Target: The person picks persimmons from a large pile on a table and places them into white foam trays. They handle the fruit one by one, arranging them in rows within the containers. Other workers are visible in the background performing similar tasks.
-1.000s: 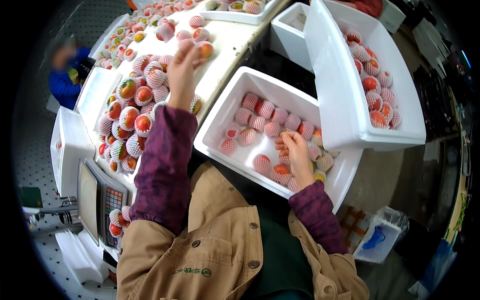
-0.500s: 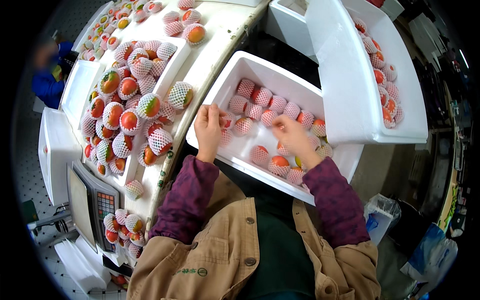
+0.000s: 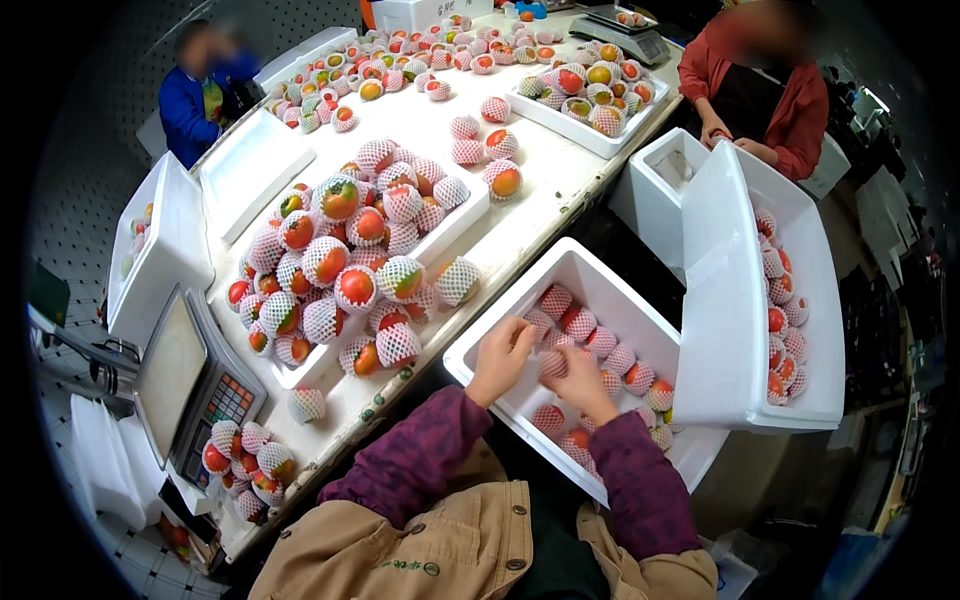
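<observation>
A white foam box [image 3: 471, 352] stands tilted in front of me, with rows of red tomatoes [image 3: 638, 377] in pink and white foam nets inside. My right hand [image 3: 583, 385] is in the box, its fingers closed around a net-wrapped tomato [image 3: 553, 364]. Just left of it, my left hand [image 3: 502, 358] hovers at the box's left wall with fingertips pressed together; whatever they hold, if anything, is hidden. On the table to the left, a shallow white foam tray [image 3: 462, 216] is heaped with netted red and green tomatoes [image 3: 357, 287].
A white foam lid or box wall [image 3: 722, 285] rises at the right, with netted tomatoes behind it. A scale [image 3: 208, 390] and a small pile of tomatoes [image 3: 246, 462] sit at the table's near left. People in blue [image 3: 195, 118] and red [image 3: 800, 115] are across the table.
The view has shifted up and left, showing more of the table and a second person. My hands have come closer together, and my right hand now grips a tomato near the left one.
</observation>
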### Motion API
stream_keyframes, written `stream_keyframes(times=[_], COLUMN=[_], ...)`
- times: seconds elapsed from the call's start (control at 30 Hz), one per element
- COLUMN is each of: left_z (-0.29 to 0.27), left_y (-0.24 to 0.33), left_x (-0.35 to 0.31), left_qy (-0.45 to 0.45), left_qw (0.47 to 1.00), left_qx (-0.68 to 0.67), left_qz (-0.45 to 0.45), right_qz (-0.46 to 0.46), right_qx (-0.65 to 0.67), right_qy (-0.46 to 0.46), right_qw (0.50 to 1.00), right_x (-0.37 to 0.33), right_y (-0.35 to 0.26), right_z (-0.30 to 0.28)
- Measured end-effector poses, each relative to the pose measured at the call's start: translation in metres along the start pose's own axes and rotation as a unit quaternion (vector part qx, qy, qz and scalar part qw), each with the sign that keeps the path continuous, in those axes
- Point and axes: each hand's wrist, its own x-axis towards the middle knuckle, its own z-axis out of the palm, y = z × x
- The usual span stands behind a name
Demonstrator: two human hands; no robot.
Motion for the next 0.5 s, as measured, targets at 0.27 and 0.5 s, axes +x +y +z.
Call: stream_keyframes(times=[0.27,0.5], left_z=[0.028,0.052], left_y=[0.026,0.012], left_x=[-0.018,-0.045], left_qy=[-0.247,-0.185], left_qw=[0.942,0.980], left_qx=[-0.170,-0.058], left_qz=[-0.153,0.048], right_qz=[0.110,0.220], right_qx=[0.362,0.713], right_qy=[0.089,0.152], right_qw=[0.921,0.648], right_x=[-0.044,-0.069], right_y=[-0.075,-0.057], right_z=[-0.056,-0.043])
